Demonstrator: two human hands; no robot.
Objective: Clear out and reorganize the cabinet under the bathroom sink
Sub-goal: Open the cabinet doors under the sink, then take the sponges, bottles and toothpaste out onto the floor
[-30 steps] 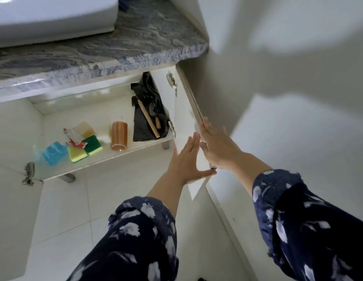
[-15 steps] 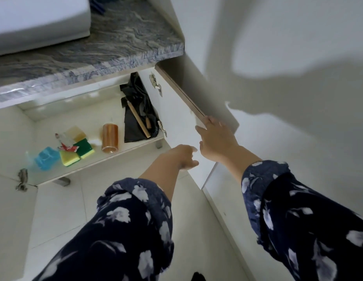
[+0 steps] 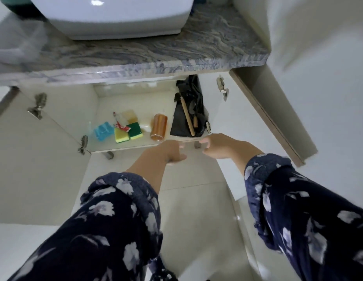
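Note:
The cabinet under the sink stands open, its white floor (image 3: 136, 145) holding a copper-coloured can (image 3: 158, 127) lying on its side, two yellow-green sponges (image 3: 128, 132), a blue plastic piece (image 3: 102, 130), a red-and-white packet (image 3: 121, 125) and a black bag (image 3: 187, 116) with a wooden-handled tool (image 3: 187, 116). My left hand (image 3: 168, 153) hovers just before the cabinet's front edge, below the can, fingers loosely curled and holding nothing. My right hand (image 3: 216, 146) hangs beside it, near the bag's front corner, fingers relaxed and empty.
Both doors are swung wide: the left door (image 3: 34, 169) and the right door (image 3: 263, 122) with its brown edge. A marble counter (image 3: 156, 51) with a white basin (image 3: 115, 15) overhangs the cabinet. Pale floor tiles (image 3: 192, 199) lie below my arms.
Both hands left the right door's edge and came down to the cabinet's front. The camera swung left, so the whole cabinet and the left door now show.

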